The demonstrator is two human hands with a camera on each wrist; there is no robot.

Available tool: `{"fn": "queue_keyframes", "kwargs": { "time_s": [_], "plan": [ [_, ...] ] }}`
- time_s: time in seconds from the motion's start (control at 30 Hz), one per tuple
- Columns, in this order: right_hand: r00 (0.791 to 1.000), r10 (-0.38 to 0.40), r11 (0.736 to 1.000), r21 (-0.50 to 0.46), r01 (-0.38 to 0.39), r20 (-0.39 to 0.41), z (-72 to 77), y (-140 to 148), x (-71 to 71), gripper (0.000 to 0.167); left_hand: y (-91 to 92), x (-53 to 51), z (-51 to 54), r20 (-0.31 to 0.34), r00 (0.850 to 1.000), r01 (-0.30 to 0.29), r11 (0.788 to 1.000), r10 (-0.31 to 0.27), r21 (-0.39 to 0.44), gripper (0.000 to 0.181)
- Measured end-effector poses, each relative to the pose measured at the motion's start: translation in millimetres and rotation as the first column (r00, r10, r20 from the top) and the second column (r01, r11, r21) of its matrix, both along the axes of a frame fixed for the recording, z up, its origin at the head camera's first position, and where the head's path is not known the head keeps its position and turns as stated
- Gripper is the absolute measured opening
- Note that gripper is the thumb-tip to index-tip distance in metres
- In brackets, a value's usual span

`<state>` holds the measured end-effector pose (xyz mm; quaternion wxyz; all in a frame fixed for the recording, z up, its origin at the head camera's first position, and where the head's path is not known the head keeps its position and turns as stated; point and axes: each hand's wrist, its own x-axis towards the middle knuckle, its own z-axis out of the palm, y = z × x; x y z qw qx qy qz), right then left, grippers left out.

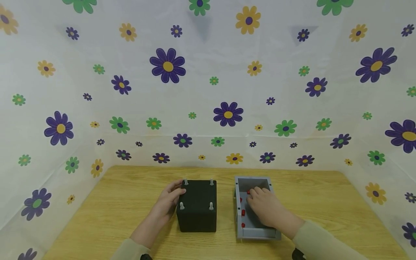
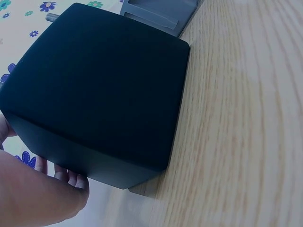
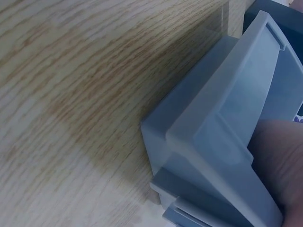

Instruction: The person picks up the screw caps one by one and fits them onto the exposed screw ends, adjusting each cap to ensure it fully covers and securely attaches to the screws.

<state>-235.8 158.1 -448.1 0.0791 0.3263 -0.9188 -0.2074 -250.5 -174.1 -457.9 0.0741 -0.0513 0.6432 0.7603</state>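
A black block (image 1: 196,196) stands on the table with a bolt upright at each top corner. The left hand (image 1: 165,202) holds its left side, thumb by the top edge; in the left wrist view the fingers of that hand (image 2: 42,189) lie along the side of the block (image 2: 99,90). To the right is a grey bin (image 1: 258,233) with several small red pieces (image 1: 243,212) inside. The right hand (image 1: 264,207) reaches into the bin, fingers bent down near a red piece; its fingertips are hidden. The right wrist view shows the bin wall (image 3: 213,142) and part of the hand (image 3: 279,165).
The wooden table (image 1: 123,202) extends around both objects, with a gap of bare wood between block and bin. A white cloth (image 1: 201,94) with flower prints rises behind the table and along both sides.
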Motion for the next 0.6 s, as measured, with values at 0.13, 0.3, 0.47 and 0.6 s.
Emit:
{"fn": "queue_keyframes", "kwargs": {
  "time_s": [0.13,0.3,0.47,0.6],
  "plan": [
    [1.0,-0.01,1.0,0.016,0.01,-0.004,-1.1,-0.7,-0.7,0.03,-0.7,0.1,0.0,0.002,1.0,0.001,1.0,-0.001,0.006,0.055],
    [1.0,-0.022,0.999,0.028,0.023,-0.008,-2.6,-1.4,-2.0,0.028,-0.5,0.3,0.5,-0.001,1.0,0.006,1.0,-0.006,0.015,0.055],
    [0.999,-0.045,0.998,0.035,0.045,-0.004,-4.2,-2.1,-2.4,0.028,-0.4,0.5,0.3,0.001,1.0,0.011,1.0,-0.011,0.017,0.054],
    [0.998,-0.056,0.998,0.043,0.056,-0.005,-5.1,-2.3,-2.8,0.028,-0.5,0.5,-0.1,0.0,1.0,0.015,1.0,-0.015,0.017,0.054]
  ]
}}
